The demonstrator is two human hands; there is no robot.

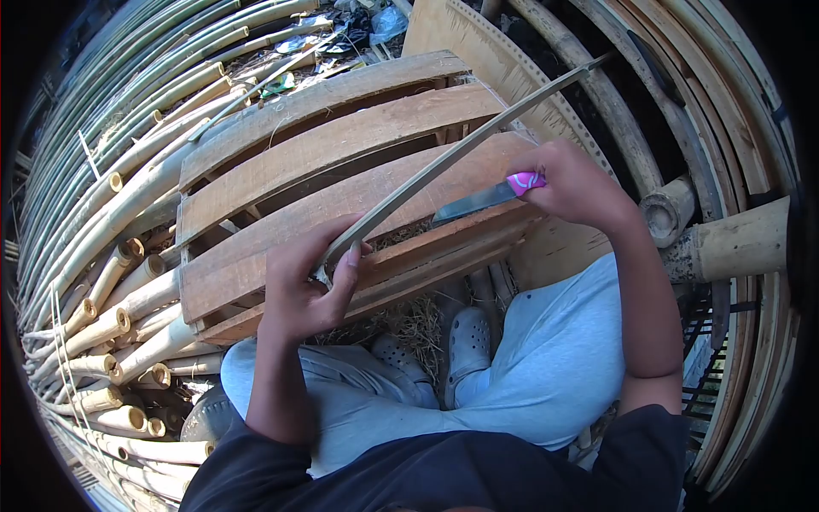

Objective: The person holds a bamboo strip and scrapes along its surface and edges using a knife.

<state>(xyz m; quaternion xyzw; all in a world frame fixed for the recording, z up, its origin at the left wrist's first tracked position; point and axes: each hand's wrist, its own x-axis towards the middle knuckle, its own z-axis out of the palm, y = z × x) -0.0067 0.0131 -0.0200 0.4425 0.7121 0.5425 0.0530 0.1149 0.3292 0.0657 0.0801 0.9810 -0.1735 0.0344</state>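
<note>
My left hand (314,277) is closed round the near end of a long, thin bamboo strip (452,154), which slants up to the right over a slatted wooden crate (281,230). My right hand (567,183) grips the pink and white handle of a knife (482,201). The knife's blade points left, below the strip and above the crate's near edge; blade and strip look apart. Between the two hands lie the crate's front boards.
Stacked bamboo poles (128,320) fill the left side. A curved plywood sheet (478,51) stands behind the crate. Thick bamboo (742,239) and long bent boards are on the right. My legs and grey clogs (469,341) are below the crate.
</note>
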